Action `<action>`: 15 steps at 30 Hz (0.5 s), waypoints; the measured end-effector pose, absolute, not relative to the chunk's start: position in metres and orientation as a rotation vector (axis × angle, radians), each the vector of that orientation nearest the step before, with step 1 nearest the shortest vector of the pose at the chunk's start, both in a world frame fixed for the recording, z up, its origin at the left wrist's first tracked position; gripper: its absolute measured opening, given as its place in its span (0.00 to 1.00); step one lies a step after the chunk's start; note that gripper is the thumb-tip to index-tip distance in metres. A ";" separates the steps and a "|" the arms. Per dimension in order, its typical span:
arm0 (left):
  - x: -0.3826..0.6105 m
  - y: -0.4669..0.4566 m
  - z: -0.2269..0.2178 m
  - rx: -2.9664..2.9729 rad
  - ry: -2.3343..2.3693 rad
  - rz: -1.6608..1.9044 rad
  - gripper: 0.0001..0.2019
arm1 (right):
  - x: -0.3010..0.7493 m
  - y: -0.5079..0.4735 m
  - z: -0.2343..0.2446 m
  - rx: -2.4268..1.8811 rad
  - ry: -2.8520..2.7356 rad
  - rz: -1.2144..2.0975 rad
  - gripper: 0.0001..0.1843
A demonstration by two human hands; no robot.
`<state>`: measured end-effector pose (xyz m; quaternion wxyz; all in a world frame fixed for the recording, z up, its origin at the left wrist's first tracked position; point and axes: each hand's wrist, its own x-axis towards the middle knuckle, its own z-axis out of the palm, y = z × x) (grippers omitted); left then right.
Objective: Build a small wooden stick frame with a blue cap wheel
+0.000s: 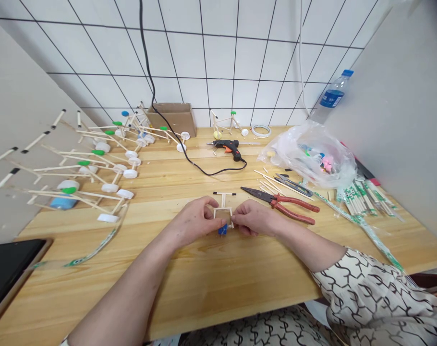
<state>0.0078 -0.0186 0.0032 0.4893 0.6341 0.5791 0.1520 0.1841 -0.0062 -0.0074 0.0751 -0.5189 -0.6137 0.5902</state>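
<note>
A small model frame of wooden sticks (223,209) is held low over the tabletop between my two hands. It has a crossbar with black ends at its far side and a blue piece (222,230) at its near side. My left hand (194,219) grips its left side with thumb and fingers. On the other side my right hand (253,217) pinches the right edge, its fingers curled. The fingertips partly cover the frame's sides. Just right of it lie pliers with red handles (281,204).
Several stick tricycle models (92,168) crowd the left, above a phone (15,269). A glue gun (227,146) with a black cord lies behind my hands. Thread snips (294,186), a plastic bag (308,151), wrapped sticks (362,197) and a bottle (332,97) occupy the right.
</note>
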 end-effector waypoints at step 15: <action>0.006 -0.018 0.000 1.553 1.375 0.381 0.22 | 0.187 -0.006 -0.010 -1.568 -1.895 1.706 0.12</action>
